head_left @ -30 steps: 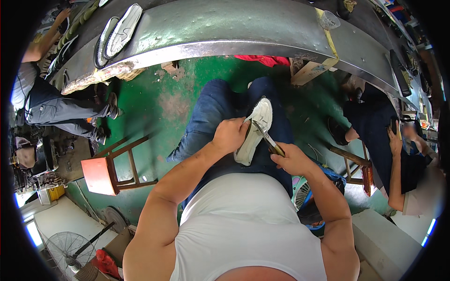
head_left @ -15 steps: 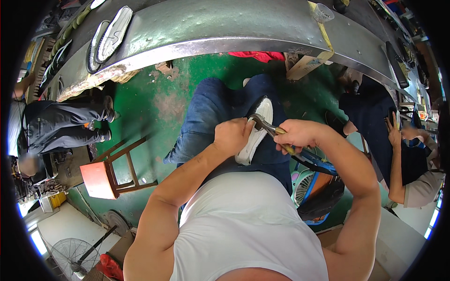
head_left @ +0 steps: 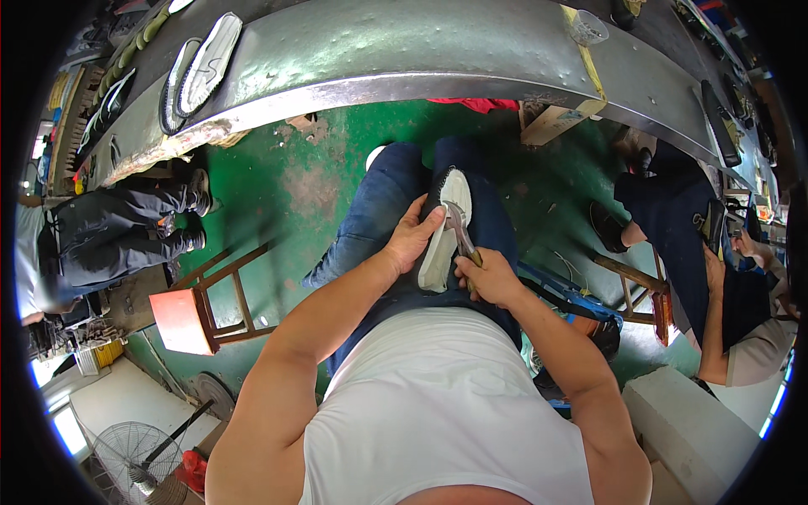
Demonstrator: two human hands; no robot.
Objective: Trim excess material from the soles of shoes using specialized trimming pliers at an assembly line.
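Observation:
Sole up, a shoe [head_left: 434, 268] with a whitish bottom and a dark edge lies lengthwise across my lap. My left hand [head_left: 410, 236] grips its left side around the middle, with the thumb reaching onto the sole. In my right hand [head_left: 491, 279] are metal pincers [head_left: 459, 225], held by the handles. Their rounded head rests against the sole beside my left thumb, pointing away from me. Whether the jaws grip anything is too small to tell.
Ahead curves a metal-topped workbench [head_left: 404, 50], with two shoe pieces [head_left: 202, 71] at its left and a clear cup [head_left: 587, 30] at its right. A stool [head_left: 189, 320] stands left. People sit or stand at both sides; one person's hand [head_left: 714, 269] shows at right.
My right hand has come inward and lower, and the pincers have swung more upright along the shoe. My left hand has shifted from the pincer head to the shoe's side. My legs have moved.

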